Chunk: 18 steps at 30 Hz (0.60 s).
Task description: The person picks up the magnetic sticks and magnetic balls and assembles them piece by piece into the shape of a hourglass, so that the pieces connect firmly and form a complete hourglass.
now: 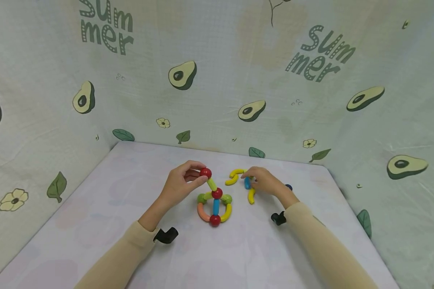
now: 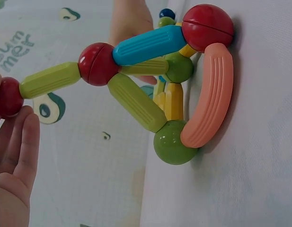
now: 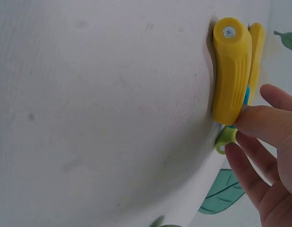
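In the head view my left hand point(image 1: 182, 180) pinches a red ball point(image 1: 205, 173) at the top of a built figure of magnetic sticks and balls. From that ball a light green stick point(image 2: 50, 80) slants to a second red ball point(image 2: 98, 64). Below it a blue stick point(image 2: 149, 45) and two green sticks spread to a ring with a salmon curved stick point(image 2: 211, 97), a green ball point(image 2: 175, 143) and yellow curved sticks. My right hand point(image 1: 265, 181) reaches among loose sticks, its fingertips by a short green stick point(image 3: 225, 141) and a yellow curved stick point(image 3: 229, 75).
Loose yellow curved sticks point(image 1: 232, 180) and a blue stick point(image 1: 247, 183) lie around my right hand. A dark blue ball point(image 1: 289, 187) shows behind the right wrist. Patterned cloth walls point(image 1: 217, 100) enclose the back and sides of the pale table point(image 1: 94, 224).
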Each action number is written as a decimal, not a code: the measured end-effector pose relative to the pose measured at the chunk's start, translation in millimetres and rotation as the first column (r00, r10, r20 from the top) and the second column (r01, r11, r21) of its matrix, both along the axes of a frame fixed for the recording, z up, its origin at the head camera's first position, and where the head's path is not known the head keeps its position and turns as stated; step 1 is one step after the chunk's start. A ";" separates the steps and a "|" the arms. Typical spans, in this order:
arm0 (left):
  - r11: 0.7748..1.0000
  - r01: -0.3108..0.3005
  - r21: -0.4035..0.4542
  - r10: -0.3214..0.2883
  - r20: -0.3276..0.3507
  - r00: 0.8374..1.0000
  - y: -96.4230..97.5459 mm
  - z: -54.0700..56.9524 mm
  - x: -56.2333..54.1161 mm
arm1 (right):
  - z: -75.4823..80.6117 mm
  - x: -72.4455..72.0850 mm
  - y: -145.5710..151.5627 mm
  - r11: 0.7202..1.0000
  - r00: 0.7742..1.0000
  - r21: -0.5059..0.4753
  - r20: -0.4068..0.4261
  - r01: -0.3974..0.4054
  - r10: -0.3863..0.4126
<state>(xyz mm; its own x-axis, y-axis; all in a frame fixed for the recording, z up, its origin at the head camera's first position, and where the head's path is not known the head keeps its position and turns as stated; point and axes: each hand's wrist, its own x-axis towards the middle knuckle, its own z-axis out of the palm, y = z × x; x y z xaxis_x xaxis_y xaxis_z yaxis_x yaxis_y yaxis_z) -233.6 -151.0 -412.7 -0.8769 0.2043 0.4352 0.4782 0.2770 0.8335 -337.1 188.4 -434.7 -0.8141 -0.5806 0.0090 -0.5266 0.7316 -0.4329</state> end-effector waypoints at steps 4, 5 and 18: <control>1.000 -0.001 0.004 0.001 0.003 1.000 0.4 0.1 0.0 | 0.6 -1.6 -5.5 0.998 0.999 0.048 0.001 -0.033 0.033; 1.000 -0.001 0.003 0.001 0.005 1.000 0.4 0.1 0.1 | 0.3 -2.3 -6.5 0.997 0.999 0.058 -0.004 -0.040 0.040; 1.000 -0.017 -0.016 0.017 0.020 1.000 -2.3 1.5 -0.2 | -5.7 -4.0 -12.5 0.991 0.995 0.111 -0.061 -0.074 0.081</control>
